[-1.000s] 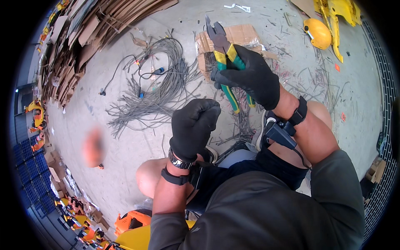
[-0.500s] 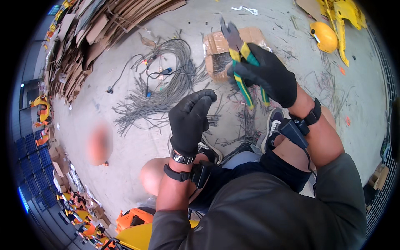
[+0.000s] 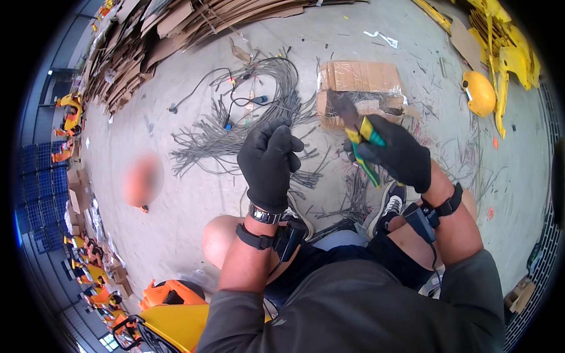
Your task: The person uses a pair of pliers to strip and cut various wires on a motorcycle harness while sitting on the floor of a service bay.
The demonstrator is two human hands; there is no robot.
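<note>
My right hand [image 3: 400, 154], in a black glove, is wrapped round pliers [image 3: 366, 133] with green and yellow handles. Their dark jaws point up and away from me, in front of a cardboard box in the picture. My left hand [image 3: 268, 167], also gloved in black, is raised with its fingers curled in and the thumb against them. Whatever it may hold is hidden. Beyond it lies a large loose bundle of grey cables [image 3: 285, 88] with a few blue connectors. Short cut cable pieces [image 3: 355, 197] are piled between my shoes.
The open cardboard box [image 3: 362, 76] holds cable scraps. Flattened cardboard [image 3: 194, 26] is stacked at the far left. A yellow helmet-like shell [image 3: 481, 94] and yellow parts [image 3: 518, 65] lie at the far right. Wire bits litter the floor. A yellow-orange machine [image 3: 176, 315] stands by my left side.
My right hand has come down and closer to me with the pliers, whose jaws now sit lower. The left hand stays curled at nearly the same place. The whole view has shifted slightly.
</note>
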